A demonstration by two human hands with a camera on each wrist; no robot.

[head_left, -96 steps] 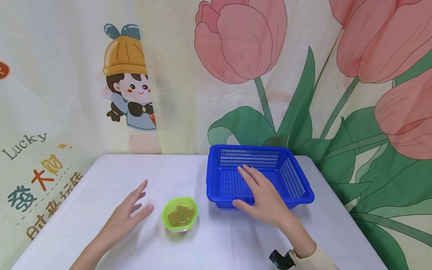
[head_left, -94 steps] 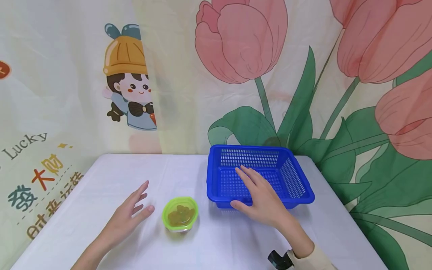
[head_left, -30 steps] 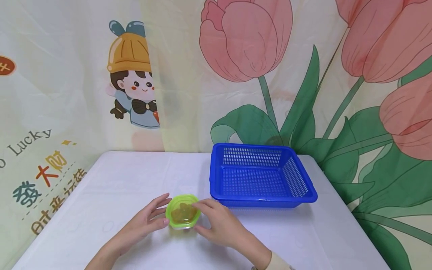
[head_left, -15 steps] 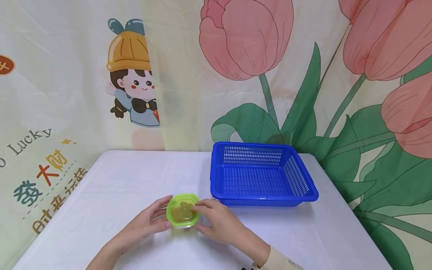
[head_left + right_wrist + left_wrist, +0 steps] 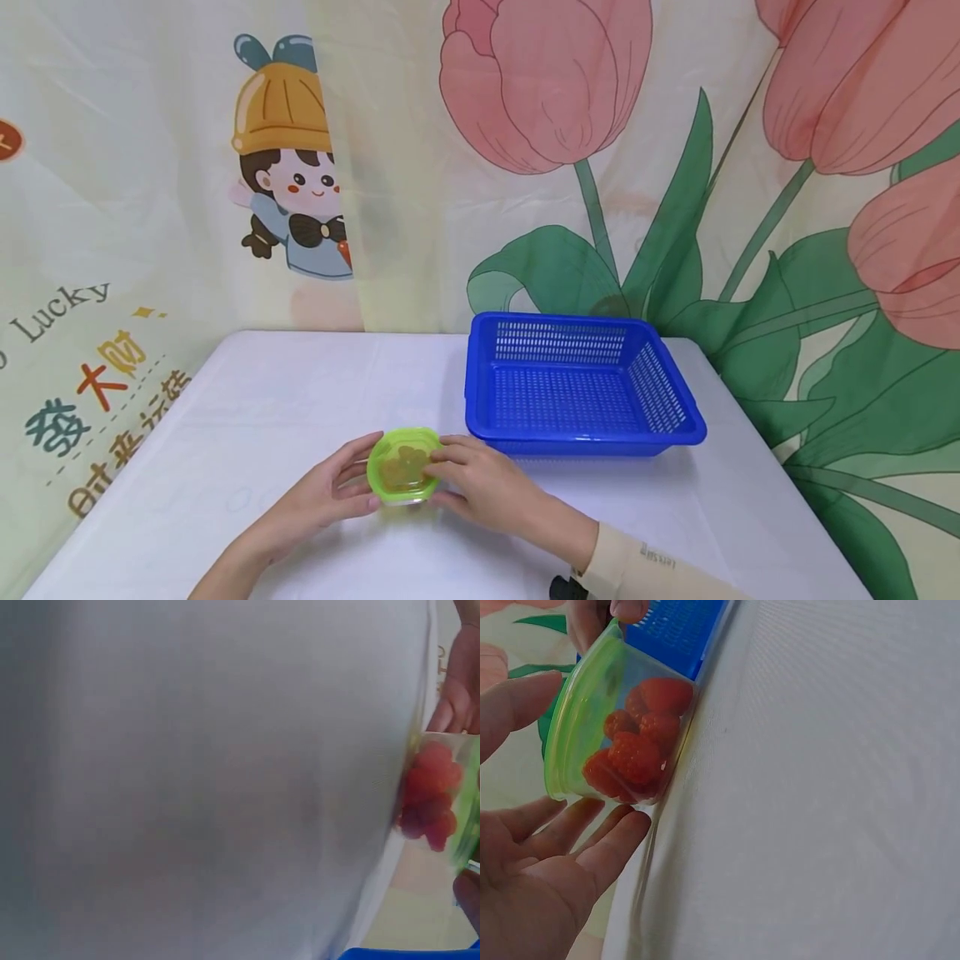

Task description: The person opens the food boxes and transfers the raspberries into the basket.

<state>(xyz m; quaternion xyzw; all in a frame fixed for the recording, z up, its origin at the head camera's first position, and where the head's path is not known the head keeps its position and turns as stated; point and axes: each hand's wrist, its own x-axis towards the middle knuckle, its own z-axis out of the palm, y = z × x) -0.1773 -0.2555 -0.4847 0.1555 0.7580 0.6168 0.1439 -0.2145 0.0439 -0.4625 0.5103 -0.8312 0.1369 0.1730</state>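
Observation:
A small clear food container (image 5: 652, 750) with a lime-green lid (image 5: 378, 492) stands on the white table, small red fruit (image 5: 637, 757) showing through its wall. In the head view my left hand (image 5: 318, 500) holds its left side, thumb at the front and fingers along the side and behind. From the right, my right hand (image 5: 487, 487) grips the lid's edge, fingertips over the top and thumb below. The left wrist view shows that hand's thumb and fingers right at the lid's corner. The lid lies on the container.
A blue perforated plastic basket (image 5: 585, 437) sits at the back right of the table, just beyond my right hand. The white cloth-covered table (image 5: 322, 383) ends against a backdrop (image 5: 405, 167) printed with tulips and a cartoon figure.
Both hands have come in to the container, the right one from over the basket. Over the last second they stay there, with the right fingers shifting slightly at the lid's edge.

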